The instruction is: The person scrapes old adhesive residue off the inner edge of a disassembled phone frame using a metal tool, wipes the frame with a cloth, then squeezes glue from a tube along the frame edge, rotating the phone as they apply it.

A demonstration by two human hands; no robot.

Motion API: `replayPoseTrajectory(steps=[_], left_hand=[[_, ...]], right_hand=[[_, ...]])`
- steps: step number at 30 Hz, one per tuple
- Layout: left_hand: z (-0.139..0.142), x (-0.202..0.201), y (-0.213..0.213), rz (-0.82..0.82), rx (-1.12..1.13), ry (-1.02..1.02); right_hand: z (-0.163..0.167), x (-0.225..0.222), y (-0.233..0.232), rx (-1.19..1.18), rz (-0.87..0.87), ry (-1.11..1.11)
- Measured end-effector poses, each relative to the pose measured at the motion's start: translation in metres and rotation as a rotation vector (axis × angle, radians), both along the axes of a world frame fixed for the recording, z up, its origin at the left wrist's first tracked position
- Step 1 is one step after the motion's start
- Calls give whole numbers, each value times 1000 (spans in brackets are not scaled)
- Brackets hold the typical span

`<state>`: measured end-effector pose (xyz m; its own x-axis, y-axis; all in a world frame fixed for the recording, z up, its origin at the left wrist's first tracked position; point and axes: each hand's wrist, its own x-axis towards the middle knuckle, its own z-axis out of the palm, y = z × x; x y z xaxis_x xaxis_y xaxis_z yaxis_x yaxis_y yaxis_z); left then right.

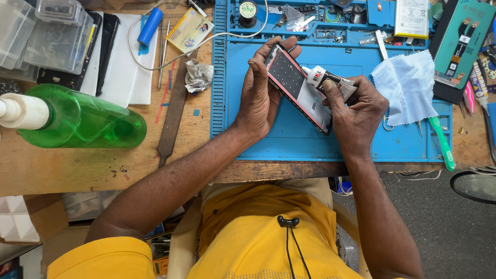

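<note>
My left hand (260, 94) grips an opened phone body (298, 87) by its left edge, tilted above the blue work mat (270, 138). The phone's inner side faces up, dark at the top and pale lower down. My right hand (355, 112) holds a small glue tube (328, 80) with a white nozzle, whose tip touches the phone's right edge. Both hands hover over the mat's middle.
A pale blue cloth (407, 85) and a green-handled tool (442, 142) lie right of the hands. A green spray bottle (80, 119) lies at the left. A phone battery (411, 12), a dark phone panel (461, 35), small parts, clear plastic boxes (26, 35) and tweezers (163, 45) crowd the back of the wooden bench (93, 163).
</note>
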<state>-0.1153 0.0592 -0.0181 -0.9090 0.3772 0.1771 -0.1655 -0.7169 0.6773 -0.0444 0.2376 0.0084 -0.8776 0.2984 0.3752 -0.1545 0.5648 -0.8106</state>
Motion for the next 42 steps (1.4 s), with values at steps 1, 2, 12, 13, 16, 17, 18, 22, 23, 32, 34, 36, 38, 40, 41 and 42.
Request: replayPoseTrajectory(steps=[1,2,12,13,16,17,18,22,23,32,34,36,38,40,41,42], left_hand=[[0,0,0,0,0,-3],[0,0,0,-1,-5,-4],[1,-1,-1,6,-30,8],[1,-1,-1,4,-30,6],[1,0,-1,-3,-38,12],[1,0,-1,-1,-37,10],[1,0,-1,1,-36,9],[0,0,-2,5,-25,4],[-1,0,-1,7,-21,8],[-7,0,-1,30,-10,8],[-7,-1,-1,25,-18,13],[-7,-1,-1,24,-14,12],[-7,-1,-1,22,-13,9],[-7,-1,-1,21,-15,4],[-7,-1,-1,20,-15,2],[-7,-1,-1,19,-15,1]], right_hand=[[0,0,0,-1,-5,-5],[0,1,0,-1,-10,-10],[-2,3,5,11,-12,-11],[-2,3,5,9,-15,-15],[-3,5,6,6,-14,-8],[-3,6,6,6,-11,-5],[-3,7,6,6,-10,-3],[-4,8,7,9,-13,-2],[-5,9,7,12,-15,-3],[-6,11,10,26,-35,-36],[-6,12,10,21,-28,-28],[-6,13,11,16,-26,-26],[-7,14,11,12,-27,-30],[-7,15,12,6,-29,-32],[-8,15,12,2,-31,-32],[-8,15,11,6,-34,-35]])
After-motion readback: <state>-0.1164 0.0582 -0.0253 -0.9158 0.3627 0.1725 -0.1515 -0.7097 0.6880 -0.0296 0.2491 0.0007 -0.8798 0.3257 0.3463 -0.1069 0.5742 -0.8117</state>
